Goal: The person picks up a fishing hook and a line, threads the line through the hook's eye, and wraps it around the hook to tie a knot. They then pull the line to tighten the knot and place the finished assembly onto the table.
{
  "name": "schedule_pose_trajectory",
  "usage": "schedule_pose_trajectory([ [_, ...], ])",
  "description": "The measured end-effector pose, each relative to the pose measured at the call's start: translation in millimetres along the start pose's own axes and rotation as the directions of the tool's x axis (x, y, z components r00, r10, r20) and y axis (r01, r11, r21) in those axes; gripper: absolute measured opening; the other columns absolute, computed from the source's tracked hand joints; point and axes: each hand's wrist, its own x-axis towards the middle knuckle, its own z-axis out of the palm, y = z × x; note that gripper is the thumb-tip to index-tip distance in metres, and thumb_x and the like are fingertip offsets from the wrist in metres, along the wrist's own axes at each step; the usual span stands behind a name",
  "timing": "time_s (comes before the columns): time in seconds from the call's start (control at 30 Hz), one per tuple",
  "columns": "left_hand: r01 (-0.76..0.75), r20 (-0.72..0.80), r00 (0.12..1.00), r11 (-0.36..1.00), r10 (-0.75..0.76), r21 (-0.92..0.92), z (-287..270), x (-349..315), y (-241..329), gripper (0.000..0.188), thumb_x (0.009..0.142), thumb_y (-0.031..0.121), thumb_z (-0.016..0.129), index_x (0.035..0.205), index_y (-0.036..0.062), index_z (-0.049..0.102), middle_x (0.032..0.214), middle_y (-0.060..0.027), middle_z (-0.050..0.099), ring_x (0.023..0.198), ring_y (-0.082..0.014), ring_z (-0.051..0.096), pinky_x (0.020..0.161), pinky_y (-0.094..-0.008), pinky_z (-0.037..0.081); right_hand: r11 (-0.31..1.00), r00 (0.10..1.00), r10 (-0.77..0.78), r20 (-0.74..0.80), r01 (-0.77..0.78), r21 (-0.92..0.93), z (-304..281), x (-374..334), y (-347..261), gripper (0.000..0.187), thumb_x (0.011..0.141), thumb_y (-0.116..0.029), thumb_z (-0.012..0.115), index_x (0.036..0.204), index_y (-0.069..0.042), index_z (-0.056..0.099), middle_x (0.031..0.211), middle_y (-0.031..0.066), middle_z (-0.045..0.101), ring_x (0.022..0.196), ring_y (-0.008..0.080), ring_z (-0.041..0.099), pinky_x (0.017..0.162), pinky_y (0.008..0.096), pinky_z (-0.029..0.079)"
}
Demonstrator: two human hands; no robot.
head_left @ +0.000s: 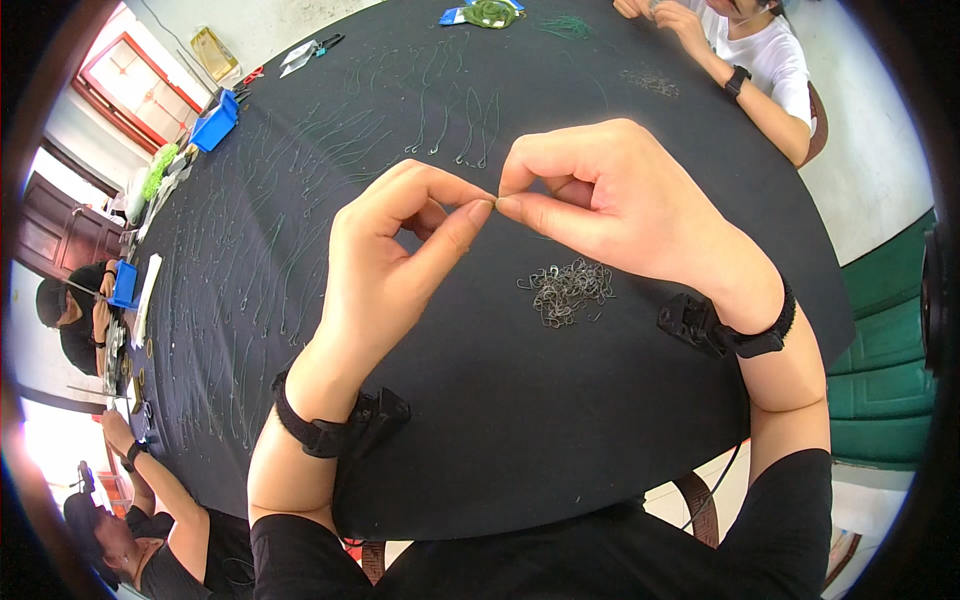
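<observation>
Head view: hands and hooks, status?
Left hand, right hand: pinched closed, tips meeting; anything held too small to identify. Metal hooks: loose pile on black table, untouched. Nothing seen blocking the hands.

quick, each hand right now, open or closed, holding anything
Left hand: closed in a pinch; anything held is too small to tell.
Right hand: also pinched closed; whether it holds anything cannot be told.

Room was left over the near part of the black table [560,430], between the forearms [290,475]. Ahead, passage was blocked by the left hand [378,255] and right hand [635,195], held fingertip to fingertip; the surface was obstructed by heaped metal hooks [567,293] and, at left, spread green threads [275,250].
</observation>
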Motion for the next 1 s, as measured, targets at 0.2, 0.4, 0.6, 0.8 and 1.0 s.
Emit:
schedule_pose_trajectory([
  [0.2, 0.124, 0.02, 0.992, 0.973, -0.123, -0.195, -0.6, -1.7, -3.8, 0.011, 0.093, 0.011, 0.075, 0.1, 0.0021, 0.075, 0.083, 0.0033, 0.064, 0.069, -0.0026, 0.053, 0.061, -0.0197, 0.04, 0.998, 0.999, -0.02, -0.035, 0.022, 0.062, 3.8, 1.6, 3.4, 0.009, 0.092, -0.007, 0.069, 0.087, -0.002, 0.064, 0.06, -0.002, 0.045, 0.054, 0.0037, 0.035, 0.049, 0.0255, 0.027],
  [0.4, 0.187, 0.034, 0.982, 0.955, -0.184, -0.231, -0.3, -2.2, -3.9, 0.012, 0.094, 0.011, 0.074, 0.1, 0.0016, 0.077, 0.088, -0.0002, 0.069, 0.077, -0.0054, 0.057, 0.067, -0.0219, 0.043, 0.998, 0.998, 0.033, -0.046, -0.03, 0.064, 3.8, 0.6, 1.8, 0.011, 0.095, -0.009, 0.068, 0.087, -0.002, 0.063, 0.059, -0.003, 0.043, 0.055, 0.003, 0.034, 0.049, 0.0249, 0.026],
  [0.6, 0.259, 0.071, 0.966, 0.928, -0.249, -0.266, -2.1, -0.8, -3.3, 0.013, 0.094, 0.013, 0.074, 0.101, 0.0024, 0.078, 0.09, -0.0021, 0.072, 0.079, -0.0064, 0.058, 0.069, -0.023, 0.044, 1.0, 0.999, 0.0, -0.051, 0.001, 0.013, 2.9, 0.7, 2.3, 0.01, 0.094, -0.009, 0.068, 0.087, -0.003, 0.063, 0.061, -0.0017, 0.046, 0.055, 0.0042, 0.037, 0.05, 0.0249, 0.029],
  [0.8, 0.305, 0.115, 0.952, 0.907, -0.283, -0.29, -6.5, 0.8, -0.7, 0.014, 0.095, 0.015, 0.073, 0.101, 0.0031, 0.077, 0.094, -0.0029, 0.073, 0.08, -0.0064, 0.059, 0.071, -0.0227, 0.045, 0.968, 0.976, -0.192, -0.1, 0.171, -0.185, 6.1, 1.7, 8.7, 0.006, 0.087, -0.006, 0.071, 0.088, -0.006, 0.065, 0.072, 0.0036, 0.058, 0.055, 0.0146, 0.051, 0.051, 0.0287, 0.039],
  [1.0, 0.268, 0.083, 0.963, 0.945, -0.257, -0.186, -4.6, -0.6, -2.2, 0.012, 0.094, 0.015, 0.075, 0.099, 0.0035, 0.074, 0.087, 0.0021, 0.069, 0.078, -0.0038, 0.058, 0.07, -0.0207, 0.045, 0.932, 0.967, -0.245, -0.076, 0.214, -0.292, 7.6, 1.6, 8.9, 0.009, 0.083, -0.007, 0.073, 0.087, -0.008, 0.065, 0.074, 0.0054, 0.061, 0.061, 0.0239, 0.059, 0.054, 0.0333, 0.044],
])
